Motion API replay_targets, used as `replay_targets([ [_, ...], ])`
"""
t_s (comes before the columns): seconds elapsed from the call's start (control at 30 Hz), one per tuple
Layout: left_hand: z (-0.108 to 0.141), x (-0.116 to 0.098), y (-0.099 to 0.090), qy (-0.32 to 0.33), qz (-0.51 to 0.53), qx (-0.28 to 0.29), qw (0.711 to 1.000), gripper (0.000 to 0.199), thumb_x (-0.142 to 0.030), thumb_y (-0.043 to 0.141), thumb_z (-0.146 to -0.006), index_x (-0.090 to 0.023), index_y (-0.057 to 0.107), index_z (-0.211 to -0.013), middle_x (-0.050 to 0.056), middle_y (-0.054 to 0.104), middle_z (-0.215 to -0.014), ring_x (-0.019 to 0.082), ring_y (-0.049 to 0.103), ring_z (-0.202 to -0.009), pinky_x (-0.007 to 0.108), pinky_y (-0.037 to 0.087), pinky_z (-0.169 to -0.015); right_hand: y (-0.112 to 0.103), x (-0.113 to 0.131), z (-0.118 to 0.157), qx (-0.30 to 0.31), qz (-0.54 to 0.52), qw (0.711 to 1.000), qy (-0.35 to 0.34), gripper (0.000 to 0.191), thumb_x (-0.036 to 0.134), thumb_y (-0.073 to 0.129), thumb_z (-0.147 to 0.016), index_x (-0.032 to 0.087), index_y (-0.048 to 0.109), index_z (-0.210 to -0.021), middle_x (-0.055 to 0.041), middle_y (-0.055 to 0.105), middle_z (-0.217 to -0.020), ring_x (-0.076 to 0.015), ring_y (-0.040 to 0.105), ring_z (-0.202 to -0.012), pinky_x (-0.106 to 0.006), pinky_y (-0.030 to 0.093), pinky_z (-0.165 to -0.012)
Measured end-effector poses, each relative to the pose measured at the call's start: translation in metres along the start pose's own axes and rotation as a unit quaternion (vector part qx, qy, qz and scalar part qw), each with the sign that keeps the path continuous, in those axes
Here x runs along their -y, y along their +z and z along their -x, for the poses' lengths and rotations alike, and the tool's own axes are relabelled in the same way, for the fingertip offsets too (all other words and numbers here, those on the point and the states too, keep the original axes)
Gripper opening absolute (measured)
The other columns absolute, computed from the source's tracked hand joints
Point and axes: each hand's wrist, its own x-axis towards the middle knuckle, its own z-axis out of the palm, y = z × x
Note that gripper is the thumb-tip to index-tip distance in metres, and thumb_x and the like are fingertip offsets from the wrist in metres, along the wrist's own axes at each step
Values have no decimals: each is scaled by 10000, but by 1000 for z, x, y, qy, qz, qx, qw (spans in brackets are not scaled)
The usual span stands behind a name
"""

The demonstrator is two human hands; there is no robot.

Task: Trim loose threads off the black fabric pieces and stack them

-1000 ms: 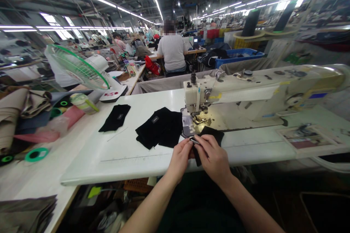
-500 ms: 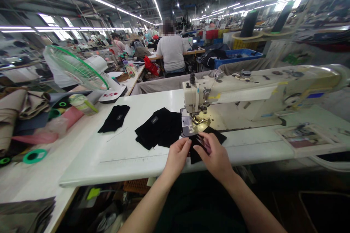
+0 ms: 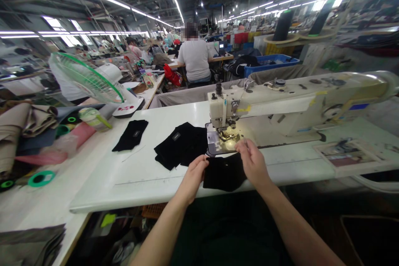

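Observation:
A black fabric piece (image 3: 225, 173) is stretched between my two hands at the front edge of the sewing table. My left hand (image 3: 195, 174) pinches its upper left corner. My right hand (image 3: 253, 164) is closed at its right end, and a thin greyish thing, too small to name, shows at the fingertips. Just beyond the cloth stands the sewing machine (image 3: 299, 108), its needle area lit. Left of the needle plate lies a pile of black fabric pieces (image 3: 183, 145), the top one with a small grey label. Farther left is another labelled black piece (image 3: 130, 135).
A green-rimmed fan (image 3: 90, 75) stands at the back left. Fabric rolls (image 3: 15, 133) and a green tape roll (image 3: 41, 178) lie on the left table. A parts tray (image 3: 349, 153) is set into the tabletop at right. Another person (image 3: 195, 60) sits ahead, facing away.
My hands have moved apart, the left slightly left and the right up and to the right. The black fabric piece, bunched before, is now spread between them.

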Motion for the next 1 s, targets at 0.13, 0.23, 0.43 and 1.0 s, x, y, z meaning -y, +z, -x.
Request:
replay_targets([
  [0.13, -3, -2, -4, -6, 76, -55, 996, 155, -264, 691, -647, -177, 610, -746, -50, 540, -660, 96, 505, -605, 197, 382, -569, -3, -13, -10, 78, -35, 996, 8, 301, 385, 449, -987, 202, 657, -868, -68, 692, -960, -209, 651, -971, -352, 506, -903],
  [0.23, -6, -3, -3, -26, 124, -43, 991, 184, -246, 705, -620, -170, 634, -772, -21, 615, -705, 126, 574, -651, 222, 431, -616, 3, -14, -6, 142, -84, 985, 47, 236, 332, 530, -936, 211, 691, -1060, -68, 721, -1104, -217, 663, -1075, -385, 501, -974],
  [0.43, -6, -5, -3, -6, 92, 1, 996, 263, -293, 808, -625, -169, 634, -777, -2, 659, -717, 143, 607, -660, 237, 458, -627, 8, -8, 1, 142, -60, 983, 96, 219, 270, 651, -825, 206, 723, -1022, -55, 757, -988, -210, 712, -912, -360, 552, -866],
  [1.0, -25, -8, -10, 187, -61, -134, 971, 286, -273, 783, -675, -188, 625, -897, 3, 667, -792, 146, 624, -719, 257, 496, -678, -32, -12, 0, 83, -37, 987, 135, 243, 417, 712, -772, 175, 696, -776, -5, 668, -681, -147, 566, -576, -259, 450, -549],
])
